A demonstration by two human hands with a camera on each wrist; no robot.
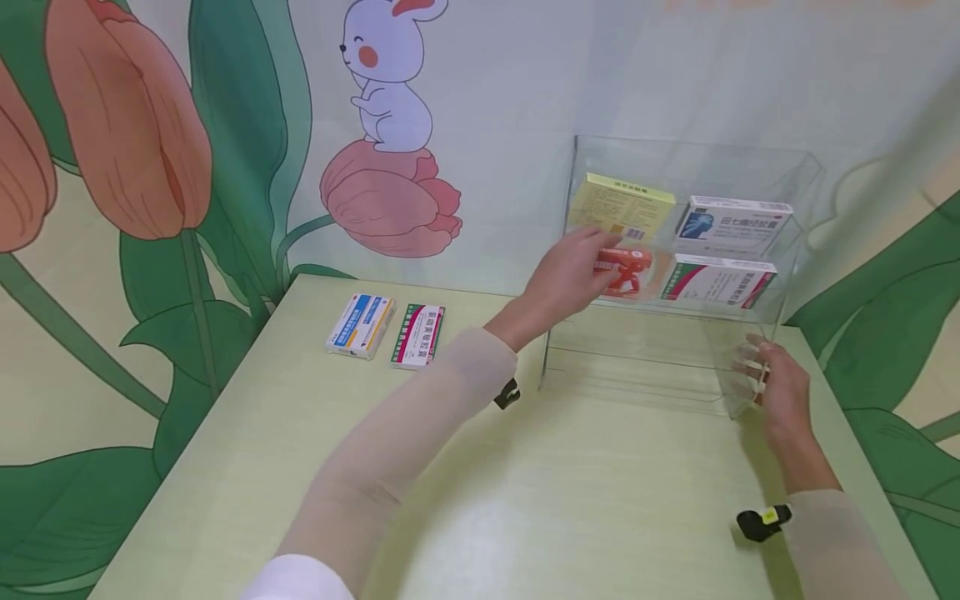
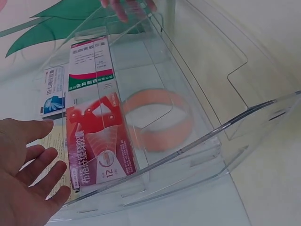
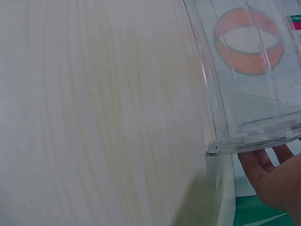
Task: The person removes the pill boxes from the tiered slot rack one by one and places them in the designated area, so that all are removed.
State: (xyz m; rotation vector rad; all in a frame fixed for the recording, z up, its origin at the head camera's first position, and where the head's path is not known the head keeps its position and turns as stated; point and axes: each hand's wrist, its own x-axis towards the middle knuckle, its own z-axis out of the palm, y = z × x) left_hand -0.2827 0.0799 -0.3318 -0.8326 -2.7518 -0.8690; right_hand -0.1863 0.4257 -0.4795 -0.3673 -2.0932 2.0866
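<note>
A clear acrylic rack (image 1: 637, 342) stands on the table and holds medicine boxes on stepped tiers. My left hand (image 1: 568, 271), fingers spread and relaxed, hovers beside the red medicine box (image 2: 99, 136) on the rack's left side, holding nothing. Behind that box is a yellow box (image 1: 626, 204). On the right sit a white box with a blue picture (image 1: 738, 223) and, in front of it, a white, green and magenta box (image 1: 716, 282). My right hand (image 1: 786, 379) rests its extended fingers against the rack's lower right side; its fingertips show through the clear plastic.
Two more boxes lie on the table (image 1: 480, 517) left of the rack: a blue and white one (image 1: 360, 325) and a white, green and magenta one (image 1: 417, 335). Behind the table hangs a printed backdrop (image 1: 510, 100) with a rabbit and tulips.
</note>
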